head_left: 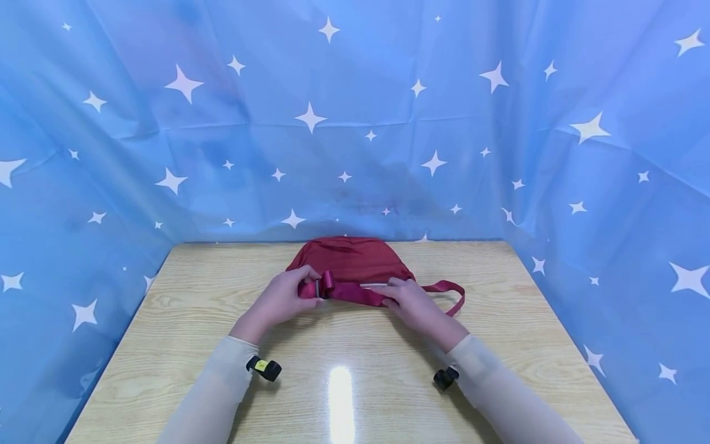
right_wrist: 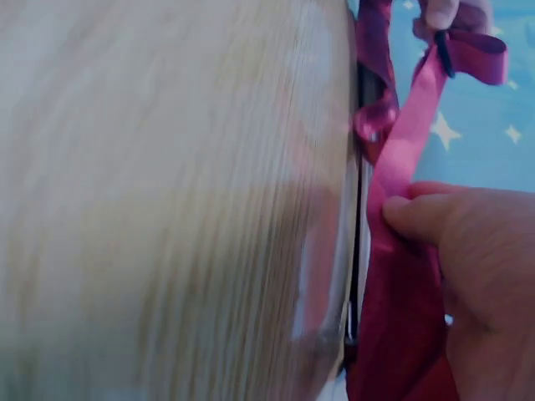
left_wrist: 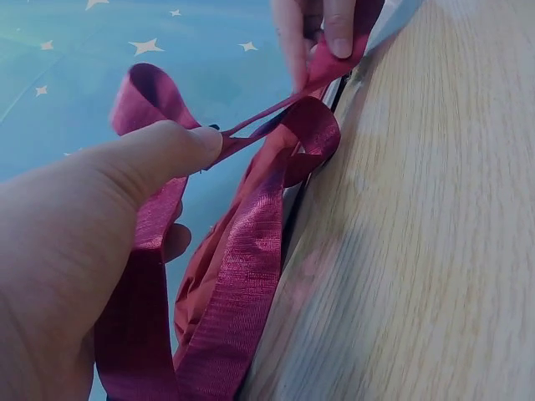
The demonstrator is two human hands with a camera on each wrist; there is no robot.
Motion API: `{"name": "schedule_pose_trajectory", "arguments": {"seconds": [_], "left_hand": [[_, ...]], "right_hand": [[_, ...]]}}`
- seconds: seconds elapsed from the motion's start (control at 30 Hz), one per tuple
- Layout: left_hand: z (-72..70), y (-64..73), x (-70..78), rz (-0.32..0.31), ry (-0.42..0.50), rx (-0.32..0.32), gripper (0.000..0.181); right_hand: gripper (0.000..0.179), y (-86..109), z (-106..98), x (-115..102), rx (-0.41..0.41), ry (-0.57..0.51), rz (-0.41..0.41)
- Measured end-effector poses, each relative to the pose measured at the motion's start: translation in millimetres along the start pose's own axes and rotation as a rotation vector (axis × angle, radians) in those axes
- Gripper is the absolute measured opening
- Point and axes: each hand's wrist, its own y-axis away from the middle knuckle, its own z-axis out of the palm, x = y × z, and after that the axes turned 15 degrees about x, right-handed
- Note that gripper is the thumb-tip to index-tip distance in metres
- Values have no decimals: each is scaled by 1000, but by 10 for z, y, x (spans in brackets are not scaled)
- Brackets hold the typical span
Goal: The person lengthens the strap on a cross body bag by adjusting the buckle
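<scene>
A dark red fabric bag point(head_left: 349, 259) lies near the back of the table, its wide strap point(head_left: 355, 293) stretched along the front. My left hand point(head_left: 277, 299) pinches the strap between thumb and fingers at a dark strap slider point(right_wrist: 444, 55). A short loop of webbing point(right_wrist: 485, 60) stands out beside that slider. Farther right, my right hand point(head_left: 420, 306) grips the same strap between thumb and fingers. In the left wrist view another length of strap point(left_wrist: 238, 276) hangs down in front of the bag. The left thumb partly covers the slider there.
A strap loop point(head_left: 456, 295) curves out on the table beyond the right hand. The wooden table point(head_left: 188, 308) ends at a blue star-patterned curtain point(head_left: 249, 154) behind and at both sides. Black bands with small devices point(head_left: 265, 368) sit on both sleeves.
</scene>
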Motion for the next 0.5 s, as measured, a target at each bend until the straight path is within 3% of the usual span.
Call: {"name": "schedule_pose_trajectory", "arguments": {"seconds": [0.2, 0.5], "left_hand": [[-16, 5, 10, -3, -5, -7, 40], [14, 5, 8, 5, -19, -9, 42]], "right_hand": [[49, 9, -26, 32, -12, 0, 5], [50, -53, 54, -131, -122, -2, 133]]}}
